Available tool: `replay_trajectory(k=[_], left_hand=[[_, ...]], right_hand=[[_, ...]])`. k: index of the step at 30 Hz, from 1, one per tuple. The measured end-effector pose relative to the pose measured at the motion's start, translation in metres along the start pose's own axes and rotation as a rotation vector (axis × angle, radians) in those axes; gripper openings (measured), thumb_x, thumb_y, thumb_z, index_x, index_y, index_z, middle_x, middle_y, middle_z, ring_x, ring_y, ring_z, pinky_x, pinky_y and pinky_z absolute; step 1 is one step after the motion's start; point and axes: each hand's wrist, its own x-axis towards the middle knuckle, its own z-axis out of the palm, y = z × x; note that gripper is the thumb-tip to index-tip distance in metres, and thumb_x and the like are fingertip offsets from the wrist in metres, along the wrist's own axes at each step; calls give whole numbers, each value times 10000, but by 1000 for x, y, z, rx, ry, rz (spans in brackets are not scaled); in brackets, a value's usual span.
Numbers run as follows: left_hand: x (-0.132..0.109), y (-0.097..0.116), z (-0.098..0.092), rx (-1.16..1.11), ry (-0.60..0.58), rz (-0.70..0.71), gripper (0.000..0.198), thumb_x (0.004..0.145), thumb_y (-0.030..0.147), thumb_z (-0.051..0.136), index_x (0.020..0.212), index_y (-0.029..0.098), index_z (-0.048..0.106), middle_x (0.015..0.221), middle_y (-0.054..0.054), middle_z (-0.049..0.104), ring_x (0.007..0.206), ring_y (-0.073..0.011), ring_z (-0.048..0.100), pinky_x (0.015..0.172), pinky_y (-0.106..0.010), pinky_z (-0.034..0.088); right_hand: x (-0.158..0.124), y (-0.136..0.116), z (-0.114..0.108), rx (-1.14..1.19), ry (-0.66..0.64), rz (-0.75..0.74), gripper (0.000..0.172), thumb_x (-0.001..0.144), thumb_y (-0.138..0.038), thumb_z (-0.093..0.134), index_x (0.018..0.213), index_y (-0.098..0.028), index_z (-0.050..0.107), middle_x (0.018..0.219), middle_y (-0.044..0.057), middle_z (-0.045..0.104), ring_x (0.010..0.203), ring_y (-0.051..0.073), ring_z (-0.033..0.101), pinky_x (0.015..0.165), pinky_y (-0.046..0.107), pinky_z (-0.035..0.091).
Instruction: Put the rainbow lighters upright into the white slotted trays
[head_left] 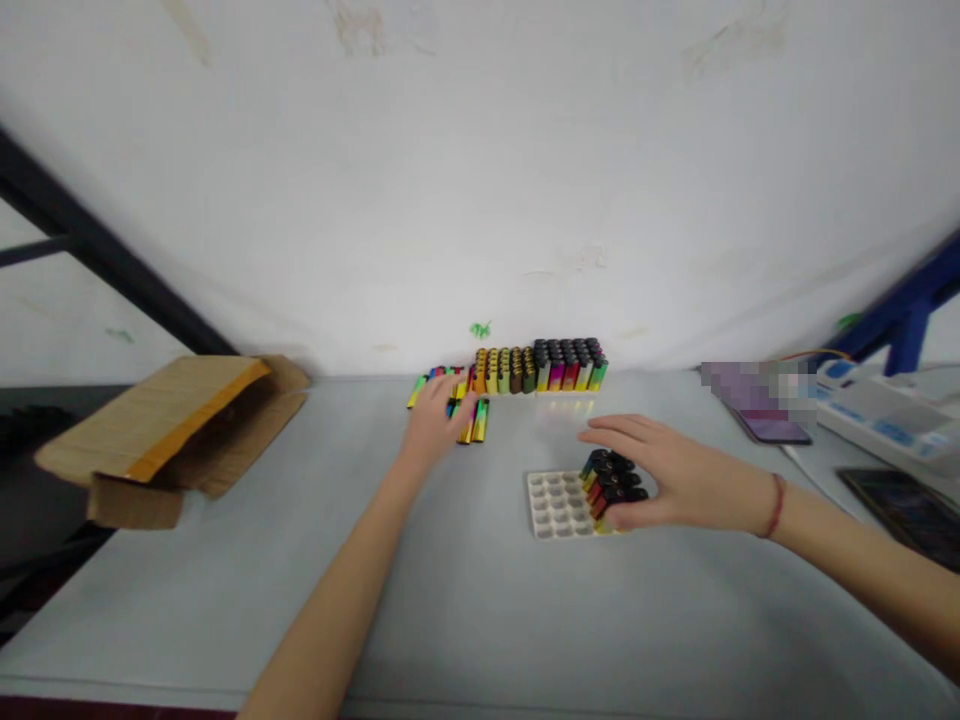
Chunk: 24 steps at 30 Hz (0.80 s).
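Note:
My left hand (435, 418) is over the loose colourful lighters (480, 422) lying near the wall, its fingers stretched out and apart. Part of that loose pile is hidden behind it. My right hand (667, 470) curves loosely around several black-topped lighters (615, 478), thumb at their near side and fingers spread beyond them. Those lighters stand upright in the right part of a white tray (553, 505) with round-cornered pockets. The tray's left pockets hold nothing. Whether the right hand touches the lighters I cannot tell.
By the wall stand a block of yellow and brown lighters (504, 370) and a filled block with black tops (570, 365). An opened cardboard box (165, 420) lies at left. Phones (772, 425), a white power strip (877, 425) and cables are at right.

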Motion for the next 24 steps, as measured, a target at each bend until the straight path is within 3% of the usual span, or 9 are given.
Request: replay_trajectory(k=[3,4,6,9,11,15,20,24], left_hand=[[-27,57,8,-171,-458,244,772,817,646,596,1403,154,490,1453,-170,528,1357,-292,475,1143,-450,365],[-37,74,14,-206,-567,298,933,738,704,646,1446,133,436,1508,-192,463,1408,-322,414,1163,-466,337],[-52,101,28,-247,-700,348,1065,672,738,681,1477,109,377,1541,-218,408,1445,-345,358,1192,-487,283],[-60,119,46,-200,-706,317,1043,691,698,695,1482,115,346,1530,-231,419,1447,-347,357,1207,-547,201],[-58,120,51,-188,-694,303,952,716,639,714,1456,142,380,1506,-214,460,1426,-334,395,1198,-554,210],[-52,117,47,-233,-704,312,811,737,584,722,1403,218,438,1458,-150,532,1375,-305,465,1186,-559,220],[-57,124,46,-229,-649,235,937,798,653,617,1507,157,258,1519,-209,444,1416,-318,413,1185,-638,127],[-59,130,51,-218,-654,250,712,926,411,537,1504,142,220,1487,-203,487,1362,-265,493,1205,-567,171]], right_hand=[[2,-4,5,-13,-115,-47,942,656,-618,797,1410,-140,498,1379,214,560,1236,369,548,1036,513,438],[3,-7,6,-33,-154,-56,958,613,-606,831,1398,-157,515,1346,206,579,1197,373,569,1010,516,452],[6,-13,6,-106,-217,-65,845,605,-512,868,1328,-180,583,1230,181,632,1101,359,611,959,499,474],[11,-22,2,-250,-265,-45,429,729,-339,802,1108,-166,703,1017,154,674,967,322,644,897,456,487],[14,-26,-3,-291,-286,-35,267,768,-325,761,979,-164,733,940,144,677,910,310,650,861,434,488],[21,-25,-8,-251,-297,-37,157,807,-324,702,860,-184,748,852,109,684,839,275,657,810,387,478],[23,-22,-4,-195,-316,-9,114,834,-234,638,802,-196,741,855,86,695,794,233,659,753,336,475],[23,-24,-2,-202,-311,20,116,813,-226,664,890,-188,742,933,112,710,892,264,663,801,356,480]])
